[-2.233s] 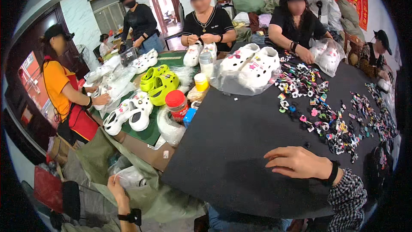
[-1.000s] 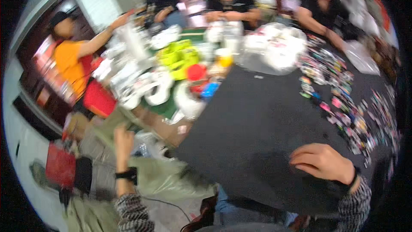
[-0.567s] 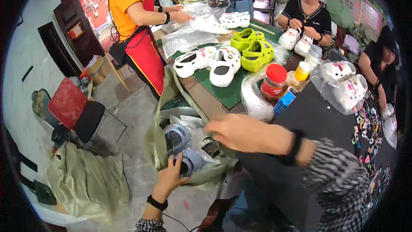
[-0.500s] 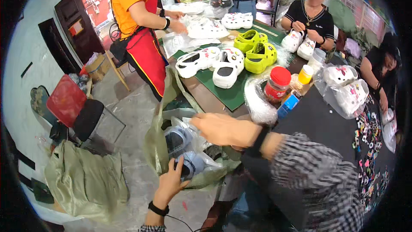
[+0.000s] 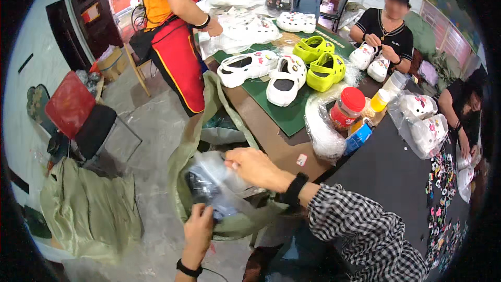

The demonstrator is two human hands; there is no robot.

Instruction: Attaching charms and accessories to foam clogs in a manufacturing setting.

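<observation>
1. The left hand point(image 5: 198, 232) is gripping, from below, a clear plastic bag point(image 5: 216, 185) holding what looks like a dark shoe, though the wrap blurs it.
2. The right hand point(image 5: 255, 167) is pinching the bag's top, fingers clamped on the film.
3. The bag is hanging over the mouth of an olive green sack point(image 5: 198, 141), beside the table point(image 5: 271, 141).
4. The film is probably thin, slippery and crinkly; supporting the firmer shoe inside seems safer than pulling on loose plastic.
</observation>
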